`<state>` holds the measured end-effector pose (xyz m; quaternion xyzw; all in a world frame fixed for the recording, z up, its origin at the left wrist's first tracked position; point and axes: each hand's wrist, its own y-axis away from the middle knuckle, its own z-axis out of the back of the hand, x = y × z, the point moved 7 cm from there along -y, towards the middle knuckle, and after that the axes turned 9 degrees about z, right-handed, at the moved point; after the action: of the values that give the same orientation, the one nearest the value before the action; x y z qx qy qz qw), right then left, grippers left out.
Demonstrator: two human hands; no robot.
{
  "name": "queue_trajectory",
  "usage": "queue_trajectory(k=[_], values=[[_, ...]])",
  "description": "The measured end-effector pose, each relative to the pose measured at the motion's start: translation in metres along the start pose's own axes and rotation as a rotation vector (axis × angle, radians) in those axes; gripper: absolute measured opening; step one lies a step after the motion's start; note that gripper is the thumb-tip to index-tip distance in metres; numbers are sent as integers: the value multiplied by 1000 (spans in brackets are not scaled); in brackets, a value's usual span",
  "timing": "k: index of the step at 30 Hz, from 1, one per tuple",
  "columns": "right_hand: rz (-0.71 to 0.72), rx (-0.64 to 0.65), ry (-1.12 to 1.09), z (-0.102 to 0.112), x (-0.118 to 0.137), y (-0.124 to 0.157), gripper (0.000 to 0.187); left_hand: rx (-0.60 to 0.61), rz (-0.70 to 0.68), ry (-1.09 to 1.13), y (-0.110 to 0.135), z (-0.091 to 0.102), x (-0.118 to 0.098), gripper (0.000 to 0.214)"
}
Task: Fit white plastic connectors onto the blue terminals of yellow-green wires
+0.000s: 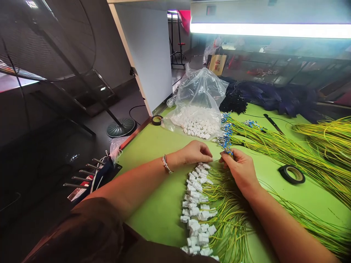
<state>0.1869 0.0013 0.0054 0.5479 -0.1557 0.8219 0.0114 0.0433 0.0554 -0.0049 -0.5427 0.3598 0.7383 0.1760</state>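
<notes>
My left hand, a bracelet at its wrist, is closed in a pinch just above a row of white plastic connectors. What sits between its fingertips is too small and covered to make out. A few centimetres to the right, my right hand is closed on yellow-green wires, whose blue-and-silver crimped ends show at its fingertips. A thin line spans the gap between the two hands. From the row of connectors, yellow-green wires run right, passing under my right forearm.
Behind the hands stands a clear plastic bag of loose white connectors. Long wire bundles cover the right side of the green table. Black tape rolls lie right and far left. A fan stand is on the floor.
</notes>
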Motion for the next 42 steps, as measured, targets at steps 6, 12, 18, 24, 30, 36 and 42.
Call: queue_trajectory(k=[6,12,18,24,30,36,42], values=[[-90,-59,-180,1,-13,-1,21,154,-67,-504,4,5,-10,19],[-90,-79,-242,-5,-10,4,31,-656,-367,-793,-8,68,-19,27],[-92,-45,-181,-5,-5,6,21,-566,-389,-919,-21,65,-1,31],[-89,-37,-177,-2,-7,5,18,-652,-326,-701,-9,79,-9,32],[-36,-84,-107,-1,-9,3,15,-515,-369,-722,-5,41,-18,19],[36,-51,-58,-5,3,4,20,-512,-287,-784,-7,21,-13,13],[56,-45,-35,-4,4,5,21,-268,30,195,-12,31,12,13]])
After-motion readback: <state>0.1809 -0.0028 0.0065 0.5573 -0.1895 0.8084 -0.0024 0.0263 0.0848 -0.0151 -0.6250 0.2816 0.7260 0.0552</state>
